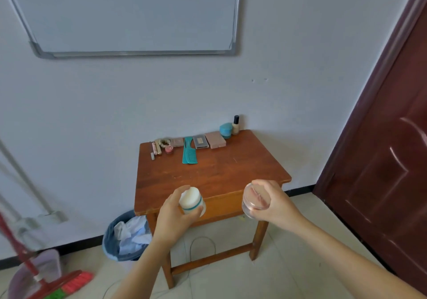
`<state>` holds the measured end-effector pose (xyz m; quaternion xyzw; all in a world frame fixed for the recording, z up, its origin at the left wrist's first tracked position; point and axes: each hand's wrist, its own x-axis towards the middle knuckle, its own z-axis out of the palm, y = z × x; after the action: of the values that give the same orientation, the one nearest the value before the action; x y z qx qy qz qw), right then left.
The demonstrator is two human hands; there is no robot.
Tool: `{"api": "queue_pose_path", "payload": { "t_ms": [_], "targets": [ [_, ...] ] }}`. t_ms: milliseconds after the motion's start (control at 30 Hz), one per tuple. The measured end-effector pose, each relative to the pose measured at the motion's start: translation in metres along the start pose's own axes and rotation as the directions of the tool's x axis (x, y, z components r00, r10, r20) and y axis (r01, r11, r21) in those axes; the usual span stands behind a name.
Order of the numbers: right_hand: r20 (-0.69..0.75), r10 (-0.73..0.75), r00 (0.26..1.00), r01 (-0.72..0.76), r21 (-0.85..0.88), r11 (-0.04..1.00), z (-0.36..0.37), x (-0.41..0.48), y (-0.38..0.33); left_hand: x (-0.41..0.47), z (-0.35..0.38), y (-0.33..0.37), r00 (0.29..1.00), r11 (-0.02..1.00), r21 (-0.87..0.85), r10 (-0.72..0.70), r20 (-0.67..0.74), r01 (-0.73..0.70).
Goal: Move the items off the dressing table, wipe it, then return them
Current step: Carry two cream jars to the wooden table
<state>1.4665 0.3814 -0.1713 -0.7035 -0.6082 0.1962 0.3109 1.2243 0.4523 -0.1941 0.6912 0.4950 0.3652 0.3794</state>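
The dressing table [219,171] has its near edge running just behind both hands, and its front right corner juts out past the right hand [275,203]. Beyond the hands lies a broad stretch of bare wood, open up to the far edge by the wall. Along that far edge, well ahead of the hands, sits a row of items: a teal comb [189,154] ahead of the left hand [172,213], 2 flat palettes [215,140] between the hands' lines, and a teal round case [225,130] touching a small bottle [236,125] ahead of the right hand.

The left hand curls round a white jar [191,200] with a teal band. The right hand grips a clear jar [255,200] with a pinkish lid. The 2 jars are well apart, held up at the near edge.

A waste bin [111,236] stands below and left of the left hand, and a dark door [381,171] stands right of the right hand.
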Motion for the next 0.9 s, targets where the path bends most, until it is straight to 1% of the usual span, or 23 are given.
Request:
{"api": "queue_pose_path", "payload": {
  "t_ms": [67, 133, 233, 300, 367, 433, 500, 567, 633, 733, 800, 900],
  "targets": [
    [0.037, -0.009, 0.999, 0.010, -0.020, 1.000, 0.012, 0.025, 0.007, 0.027, 0.001, -0.009, 0.999, 1.000, 0.007, -0.031, -0.018, 0.031],
    [0.059, -0.018, 0.998, 0.020, -0.039, 0.999, 0.024, 0.051, 0.012, 0.056, 0.002, -0.015, 0.999, 0.999, 0.009, -0.030, -0.023, 0.031],
    [0.055, -0.028, 0.998, 0.031, -0.053, 0.998, 0.036, 0.095, 0.013, 0.104, 0.004, -0.026, 1.000, 1.000, 0.005, -0.022, -0.008, 0.022],
    [0.058, -0.060, 0.997, 0.065, -0.094, 0.993, 0.034, 0.125, 0.008, 0.138, 0.005, -0.030, 1.000, 1.000, -0.007, -0.029, 0.005, 0.029],
    [0.072, -0.109, 0.991, 0.120, -0.179, 0.976, 0.021, 0.154, 0.005, 0.175, 0.009, -0.032, 0.999, 1.000, 0.008, -0.020, 0.028, 0.019],
    [0.046, -0.121, 0.992, 0.128, -0.219, 0.967, 0.007, 0.180, 0.005, 0.207, 0.017, -0.031, 0.998, 1.000, 0.004, -0.010, 0.055, 0.010],
    [-0.025, -0.104, 0.994, 0.097, -0.216, 0.972, -0.001, 0.201, 0.013, 0.231, 0.028, -0.031, 0.995, 1.000, -0.001, 0.007, 0.099, -0.007],
    [-0.068, -0.053, 0.996, 0.040, -0.187, 0.982, -0.001, 0.213, 0.029, 0.248, 0.045, -0.035, 0.989, 1.000, 0.010, -0.009, 0.148, 0.008],
    [-0.076, 0.048, 0.996, -0.058, -0.135, 0.989, 0.006, 0.215, 0.053, 0.257, 0.067, -0.042, 0.981, 0.999, 0.015, -0.044, 0.187, 0.042],
    [-0.061, 0.186, 0.981, -0.190, -0.056, 0.980, 0.016, 0.212, 0.093, 0.275, 0.101, -0.049, 0.959, 0.997, 0.051, -0.067, 0.276, 0.055],
    [-0.058, 0.227, 0.972, -0.230, -0.045, 0.972, 0.012, 0.218, 0.119, 0.295, 0.125, -0.048, 0.947, 0.994, 0.089, -0.084, 0.312, 0.059],
    [-0.077, 0.246, 0.966, -0.247, 0.002, 0.969, -0.008, 0.243, 0.153, 0.328, 0.163, -0.040, 0.942, 0.991, 0.127, -0.073, 0.327, 0.033]
  ]
}}
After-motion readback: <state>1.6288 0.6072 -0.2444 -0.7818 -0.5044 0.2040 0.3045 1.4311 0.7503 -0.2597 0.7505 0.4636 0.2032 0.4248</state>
